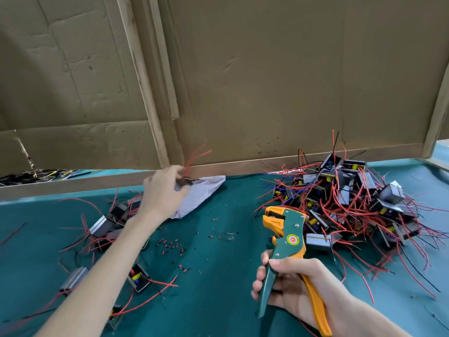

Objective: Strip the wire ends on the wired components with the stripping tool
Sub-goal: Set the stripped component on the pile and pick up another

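The light is soft and flat and seems to fall from overhead. A cooler brightness at the far right turns the green table point(427, 171) pale, while the cardboard wall point(267, 81) stays dull brown with no glare. Shadows are faint and soft-edged, no more than a slight darkening beneath the pile of components point(352, 198). The left hand point(162, 190) and the component point(184, 182) it holds are smeared by motion, its red wires point(194, 154) a ghostly streak. The right hand point(298, 285) and stripping tool point(286, 229) look sharp, and the wide lens bows the wooden strips point(143, 81) toward the edges.
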`<act>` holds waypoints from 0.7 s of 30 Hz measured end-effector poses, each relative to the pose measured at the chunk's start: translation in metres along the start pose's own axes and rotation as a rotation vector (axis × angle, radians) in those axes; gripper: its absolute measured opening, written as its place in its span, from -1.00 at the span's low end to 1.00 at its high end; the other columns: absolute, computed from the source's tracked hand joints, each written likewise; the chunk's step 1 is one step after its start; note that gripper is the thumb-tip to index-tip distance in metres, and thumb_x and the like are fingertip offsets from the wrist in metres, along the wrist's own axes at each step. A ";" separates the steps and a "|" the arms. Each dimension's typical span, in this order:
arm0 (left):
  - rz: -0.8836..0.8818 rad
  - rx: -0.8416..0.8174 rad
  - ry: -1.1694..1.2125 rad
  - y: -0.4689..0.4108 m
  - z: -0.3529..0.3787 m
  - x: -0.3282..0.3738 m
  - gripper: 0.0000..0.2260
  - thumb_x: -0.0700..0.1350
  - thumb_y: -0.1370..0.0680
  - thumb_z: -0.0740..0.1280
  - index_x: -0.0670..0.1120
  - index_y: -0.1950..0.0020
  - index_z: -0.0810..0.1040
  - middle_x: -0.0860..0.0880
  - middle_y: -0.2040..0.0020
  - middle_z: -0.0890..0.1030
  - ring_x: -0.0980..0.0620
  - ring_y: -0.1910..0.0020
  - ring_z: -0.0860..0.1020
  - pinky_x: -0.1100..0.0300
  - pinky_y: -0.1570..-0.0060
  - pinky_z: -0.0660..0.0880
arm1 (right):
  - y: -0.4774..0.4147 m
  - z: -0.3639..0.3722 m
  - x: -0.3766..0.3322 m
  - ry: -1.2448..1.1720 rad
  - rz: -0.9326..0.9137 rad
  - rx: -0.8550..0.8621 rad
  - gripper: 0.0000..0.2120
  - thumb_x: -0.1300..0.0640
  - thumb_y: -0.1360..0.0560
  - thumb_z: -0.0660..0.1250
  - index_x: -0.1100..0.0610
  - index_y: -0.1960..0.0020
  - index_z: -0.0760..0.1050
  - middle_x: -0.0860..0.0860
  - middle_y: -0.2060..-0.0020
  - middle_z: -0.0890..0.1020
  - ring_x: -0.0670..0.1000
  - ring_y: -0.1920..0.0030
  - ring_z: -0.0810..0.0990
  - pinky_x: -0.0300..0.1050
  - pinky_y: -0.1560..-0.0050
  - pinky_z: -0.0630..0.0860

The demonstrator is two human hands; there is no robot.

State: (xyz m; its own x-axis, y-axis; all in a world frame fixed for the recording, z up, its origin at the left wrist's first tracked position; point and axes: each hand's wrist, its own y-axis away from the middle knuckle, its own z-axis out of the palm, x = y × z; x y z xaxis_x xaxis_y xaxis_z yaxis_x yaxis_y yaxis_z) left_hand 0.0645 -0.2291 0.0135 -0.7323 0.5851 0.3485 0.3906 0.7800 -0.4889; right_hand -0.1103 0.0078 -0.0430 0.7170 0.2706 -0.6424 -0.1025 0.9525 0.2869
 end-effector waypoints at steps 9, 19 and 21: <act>0.204 -0.567 0.028 0.059 0.027 0.053 -0.65 0.02 -0.42 0.49 0.07 -0.18 0.57 0.05 0.08 0.46 0.08 0.05 0.47 0.22 0.04 0.38 | 0.002 0.002 0.001 -0.005 -0.034 0.008 -0.74 0.34 -0.12 0.48 0.32 0.20 0.55 0.28 0.27 0.53 0.27 0.30 0.59 0.14 0.19 0.60; -0.177 -0.692 0.098 0.049 -0.017 0.039 -0.85 -0.02 -0.62 0.15 0.04 -0.02 0.51 0.02 0.41 0.65 0.16 0.45 0.59 0.28 0.41 0.47 | 0.000 -0.005 0.003 -0.006 -0.028 -0.013 -0.75 0.34 -0.14 0.50 0.32 0.20 0.58 0.27 0.26 0.55 0.29 0.26 0.60 0.16 0.14 0.60; -0.239 -0.802 0.058 0.054 -0.012 0.040 -0.81 -0.04 -0.62 0.16 -0.05 -0.05 0.54 -0.07 0.30 0.68 0.08 0.40 0.61 0.27 0.38 0.56 | -0.001 -0.006 0.004 -0.001 -0.029 -0.019 -0.75 0.34 -0.15 0.51 0.32 0.19 0.58 0.28 0.25 0.56 0.29 0.25 0.60 0.16 0.12 0.60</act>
State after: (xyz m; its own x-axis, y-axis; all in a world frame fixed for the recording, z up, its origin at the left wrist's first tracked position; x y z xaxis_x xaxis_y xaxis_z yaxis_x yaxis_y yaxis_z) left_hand 0.0630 -0.1609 0.0100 -0.8245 0.3775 0.4216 0.5230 0.7928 0.3130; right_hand -0.1116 0.0084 -0.0501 0.7206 0.2423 -0.6496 -0.0947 0.9626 0.2540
